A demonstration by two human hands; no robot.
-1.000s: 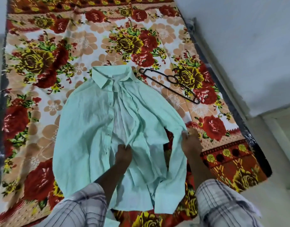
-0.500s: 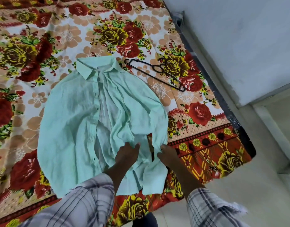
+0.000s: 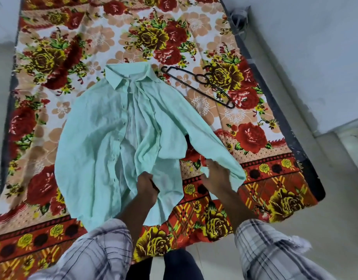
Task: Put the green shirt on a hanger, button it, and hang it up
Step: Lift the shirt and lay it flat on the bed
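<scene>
A green shirt (image 3: 97,138) lies front-up on a floral blanket (image 3: 53,57), with its collar at the far end and its hem toward the person. The placket is unbuttoned. The left front panel lies flat, and the right front panel is bunched into folds toward the middle, baring the pale inside of the back.

The left hand (image 3: 146,187) is at the shirt's lower middle. Its fingers are curled tight round a gathered fold of the right front panel, just above the hem. The right hand (image 3: 215,179) is to the right of the hem, at the shirt's right sleeve. It pinches the cloth near the cuff, and a bit of green shows between its fingers. That sleeve runs from the shoulder out to this hand, and the cuff end hangs just past it.

A black hanger (image 3: 196,77) lies flat on the blanket just right of the collar, apart from the shirt and from both hands. Plaid cuffs cover both forearms below the hem.
</scene>
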